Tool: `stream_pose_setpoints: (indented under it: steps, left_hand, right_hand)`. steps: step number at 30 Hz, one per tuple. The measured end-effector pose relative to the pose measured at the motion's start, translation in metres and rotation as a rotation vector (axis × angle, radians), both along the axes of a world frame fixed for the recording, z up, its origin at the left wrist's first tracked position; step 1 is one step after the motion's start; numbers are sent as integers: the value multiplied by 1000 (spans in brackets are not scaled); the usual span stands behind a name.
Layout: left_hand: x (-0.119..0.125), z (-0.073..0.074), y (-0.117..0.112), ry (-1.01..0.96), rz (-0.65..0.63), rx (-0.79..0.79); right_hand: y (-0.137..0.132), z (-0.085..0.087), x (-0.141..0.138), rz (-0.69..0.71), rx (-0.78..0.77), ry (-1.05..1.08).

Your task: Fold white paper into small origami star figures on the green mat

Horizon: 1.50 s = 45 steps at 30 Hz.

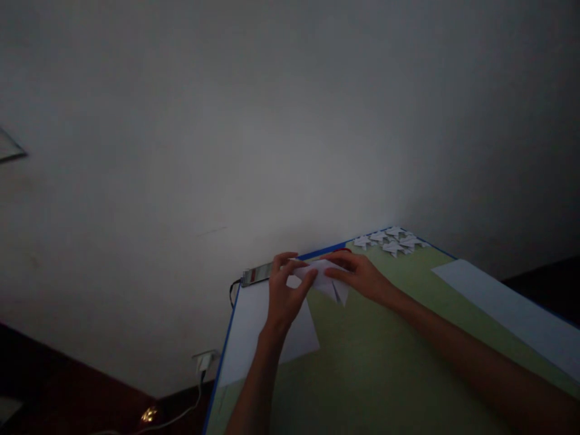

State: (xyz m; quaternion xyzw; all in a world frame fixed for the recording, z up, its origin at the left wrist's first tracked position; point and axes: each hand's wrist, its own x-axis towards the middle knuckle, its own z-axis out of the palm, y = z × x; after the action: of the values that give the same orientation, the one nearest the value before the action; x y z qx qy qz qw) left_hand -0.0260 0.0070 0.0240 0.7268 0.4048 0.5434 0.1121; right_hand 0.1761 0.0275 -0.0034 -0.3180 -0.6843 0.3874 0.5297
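Observation:
Between my two hands is a piece of folded white paper (322, 279), held a little above the green tabletop. Its lower right end splits into two pointed flaps. My left hand (287, 290) pinches the paper's left side between thumb and fingers. On the other side, my right hand (357, 275) grips the upper right part, its fingers curled over the top edge. Under my left wrist lies a flat white sheet (254, 326). Just behind my right hand shows part of a red, curved object (342, 250), mostly hidden.
Several folded paper figures (393, 244) sit at the table's far right corner. Another white sheet (507, 308) lies along the right edge. A phone (257, 275) with a cable rests at the far left edge, against the wall. A plug (203, 362) sits in a wall socket.

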Motion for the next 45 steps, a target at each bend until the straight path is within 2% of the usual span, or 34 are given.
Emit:
stream_pose_setpoints:
  steps: [4,8,11,18,33,37,41,45]
  left_hand:
    - [4,-1,-2,79,9,74]
    - [8,-1,-2,21,-71,-4]
    - [8,-2,-2,-54,-83,-80]
    - [9,-4,-2,-64,-84,-71]
    - [9,-6,1,-38,-89,12]
    - [10,-5,-1,-34,-102,-5]
    - [10,-7,0,-137,-83,-132]
    - [10,-11,5,-472,-132,-378]
  right_hand:
    - [0,-5,-3,31,35,-51]
    - [1,-10,-6,82,48,-29]
    - [0,-10,-6,104,24,9]
    - [-1,-5,-6,30,25,-24]
    - [1,-6,-5,-1,75,-52]
    - [1,-6,-6,-57,107,-62]
    - [1,-5,-6,-160,164,-45]
    - [0,-2,-4,-247,146,27]
